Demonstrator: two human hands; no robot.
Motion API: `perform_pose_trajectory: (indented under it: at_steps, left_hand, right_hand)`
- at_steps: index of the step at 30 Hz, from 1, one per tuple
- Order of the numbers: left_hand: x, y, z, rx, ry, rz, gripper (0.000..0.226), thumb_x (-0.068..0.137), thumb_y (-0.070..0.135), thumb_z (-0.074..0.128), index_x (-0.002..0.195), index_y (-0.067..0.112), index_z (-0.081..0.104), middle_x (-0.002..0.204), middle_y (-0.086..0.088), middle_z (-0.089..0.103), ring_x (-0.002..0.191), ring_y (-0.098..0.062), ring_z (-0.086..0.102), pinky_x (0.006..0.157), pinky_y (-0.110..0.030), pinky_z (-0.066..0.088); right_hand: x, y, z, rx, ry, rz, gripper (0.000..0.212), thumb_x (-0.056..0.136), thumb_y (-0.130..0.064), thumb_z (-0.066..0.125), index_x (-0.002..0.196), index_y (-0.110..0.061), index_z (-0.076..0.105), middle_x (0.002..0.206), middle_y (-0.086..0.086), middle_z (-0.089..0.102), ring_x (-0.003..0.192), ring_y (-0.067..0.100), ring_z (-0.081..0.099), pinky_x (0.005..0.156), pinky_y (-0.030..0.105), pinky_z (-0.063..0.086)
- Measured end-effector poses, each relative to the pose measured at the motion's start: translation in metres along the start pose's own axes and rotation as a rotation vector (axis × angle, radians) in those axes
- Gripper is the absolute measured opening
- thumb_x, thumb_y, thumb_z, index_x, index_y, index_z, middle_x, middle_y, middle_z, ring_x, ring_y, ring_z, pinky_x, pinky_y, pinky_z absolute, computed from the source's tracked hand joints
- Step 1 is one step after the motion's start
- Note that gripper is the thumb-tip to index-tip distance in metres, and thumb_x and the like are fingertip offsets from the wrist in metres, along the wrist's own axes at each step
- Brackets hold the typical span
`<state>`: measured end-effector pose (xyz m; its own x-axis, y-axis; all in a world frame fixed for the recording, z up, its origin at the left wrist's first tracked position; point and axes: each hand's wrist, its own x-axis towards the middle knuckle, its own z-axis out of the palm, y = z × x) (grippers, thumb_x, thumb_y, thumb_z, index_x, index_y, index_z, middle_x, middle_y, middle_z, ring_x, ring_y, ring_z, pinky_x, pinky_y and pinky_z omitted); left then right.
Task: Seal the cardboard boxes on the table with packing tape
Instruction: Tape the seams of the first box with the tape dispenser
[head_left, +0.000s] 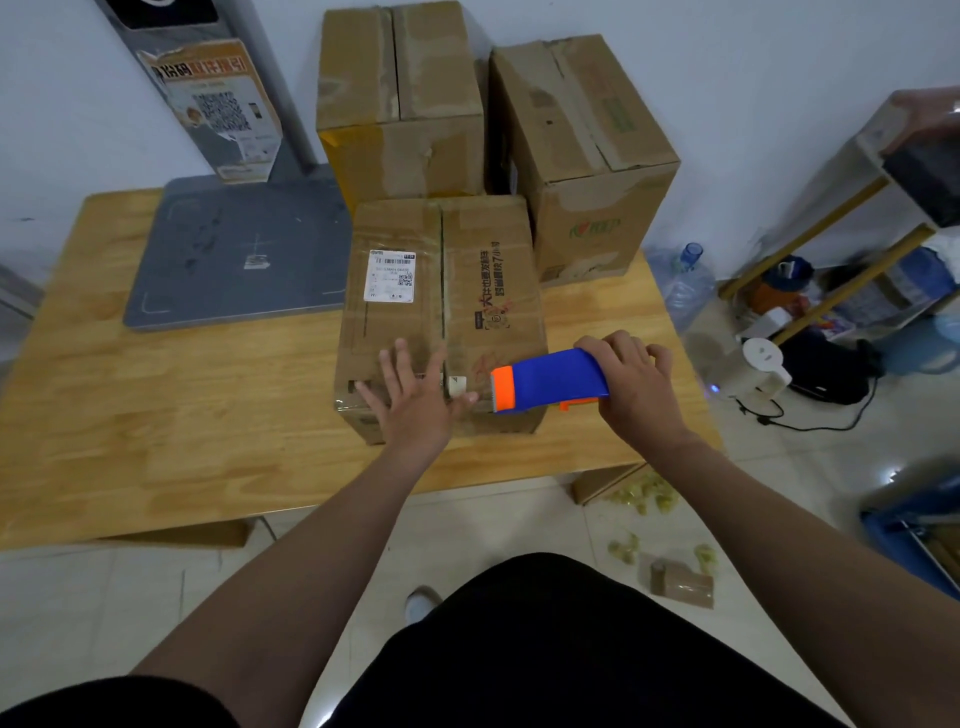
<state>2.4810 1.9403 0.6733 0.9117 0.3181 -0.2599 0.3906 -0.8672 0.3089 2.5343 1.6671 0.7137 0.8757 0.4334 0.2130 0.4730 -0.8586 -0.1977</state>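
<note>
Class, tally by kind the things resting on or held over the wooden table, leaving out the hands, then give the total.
Cardboard boxes: 3
Tape dispenser: 1
Grey weighing platform: 1
Total: 5

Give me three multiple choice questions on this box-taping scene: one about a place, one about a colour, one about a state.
1. Where is the white paper shipping label?
A. On the grey flat platform
B. On top of the nearest brown cardboard box
C. On the floor

2. What colour is the plastic tape dispenser held in the right hand?
A. Blue with an orange end
B. All green
C. Black and white

3. How is the left hand?
A. Gripping the dispenser
B. Curled into an empty fist
C. Flat on the box top, fingers straight

Answers: B, the label sits left of the box's centre seam; A, the body is blue and the front orange; C, its spread fingers lie on the cardboard.
</note>
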Motion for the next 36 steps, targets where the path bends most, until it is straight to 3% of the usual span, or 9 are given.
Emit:
perform_pose_trajectory:
  at_steps: [6, 13, 19, 25, 36]
  left_hand:
    - [0.002, 0.003, 0.01, -0.038, 0.021, 0.006, 0.08, 0.089, 0.079, 0.039, 0.158, 0.055, 0.005, 0.172, -0.005, -0.01, 0.156, -0.031, -0.019, 0.117, -0.07, -0.013]
    - [0.003, 0.0, 0.006, -0.049, -0.023, -0.013, 0.08, 0.089, 0.082, 0.037, 0.158, 0.055, 0.006, 0.171, -0.003, -0.013, 0.156, -0.03, -0.019, 0.117, -0.065, -0.015]
    - [0.004, 0.002, 0.002, -0.084, -0.069, -0.044, 0.081, 0.09, 0.078, 0.044, 0.157, 0.057, 0.003, 0.171, 0.0, -0.018, 0.155, -0.028, -0.023, 0.119, -0.062, -0.016]
    - [0.001, 0.017, -0.002, -0.081, -0.079, -0.073, 0.076, 0.095, 0.069, 0.049, 0.156, 0.059, 0.005, 0.17, 0.002, -0.021, 0.152, -0.033, -0.028, 0.114, -0.069, -0.018]
    - [-0.006, 0.076, 0.029, 0.095, -0.008, 0.015, 0.067, 0.098, 0.072, 0.02, 0.158, 0.053, -0.006, 0.171, -0.001, -0.015, 0.154, -0.03, -0.024, 0.112, -0.076, -0.014]
  right_hand:
    - [0.001, 0.01, 0.001, 0.004, -0.025, -0.055, 0.066, 0.072, -0.004, 0.069, 0.128, -0.029, 0.046, 0.108, -0.002, 0.049, 0.102, 0.021, 0.052, 0.095, 0.044, 0.035]
    - [-0.003, 0.04, 0.0, 0.007, 0.008, -0.203, 0.058, 0.074, -0.008, 0.068, 0.126, -0.026, 0.051, 0.106, -0.001, 0.054, 0.096, 0.023, 0.056, 0.095, 0.044, 0.035]
    - [-0.018, 0.1, -0.006, -0.021, 0.01, -0.049, 0.065, 0.069, -0.001, 0.07, 0.125, -0.025, 0.047, 0.108, 0.001, 0.057, 0.097, 0.029, 0.058, 0.09, 0.043, 0.035]
    - [-0.015, 0.088, -0.001, -0.054, 0.008, -0.008, 0.064, 0.068, -0.001, 0.066, 0.124, -0.027, 0.049, 0.103, 0.001, 0.052, 0.093, 0.026, 0.055, 0.091, 0.046, 0.036]
    - [-0.023, 0.085, 0.004, -0.05, 0.025, 0.059, 0.056, 0.076, -0.003, 0.061, 0.124, -0.029, 0.047, 0.104, 0.0, 0.05, 0.095, 0.024, 0.053, 0.095, 0.045, 0.033]
